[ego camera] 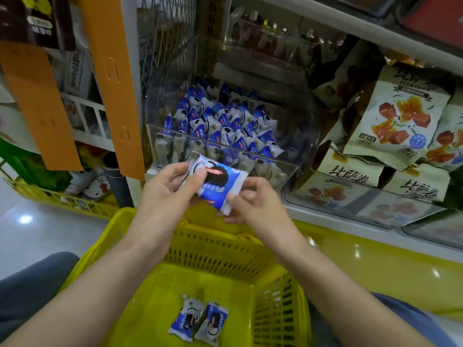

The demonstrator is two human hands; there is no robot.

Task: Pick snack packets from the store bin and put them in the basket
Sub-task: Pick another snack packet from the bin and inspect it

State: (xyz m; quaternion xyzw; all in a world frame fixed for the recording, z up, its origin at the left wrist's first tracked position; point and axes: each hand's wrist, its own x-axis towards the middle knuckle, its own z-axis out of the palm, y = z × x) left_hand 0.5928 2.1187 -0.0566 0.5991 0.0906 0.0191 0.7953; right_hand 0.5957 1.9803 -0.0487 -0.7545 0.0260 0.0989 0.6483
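Between the fingertips of both hands, over the far rim of the basket, I have one blue-and-white snack packet [215, 182]. It is tilted, with its upper end toward the bin and its lower corner toward me. The left hand [170, 194] pinches its left edge, thumb across the printed face and fingers curled behind. The right hand [253, 201] pinches the lower right corner with the thumb on top; its other fingers are hidden beneath, and I think they only cup the wrapper.

Just beyond the fingers stands the clear store bin [298, 146], its front lip close behind the packet's top edge, heaped with bin packets [220, 123] of the same kind. Below the wrists the yellow basket [120, 221] lies open. On its floor, one basket packet [186, 318] and a second basket packet [211, 323] lie side by side, touching, with bare floor around them. Right of the right hand, stacked pale bags [395, 116] crowd the shelf. Left of the left hand hang orange card strips [112, 83].
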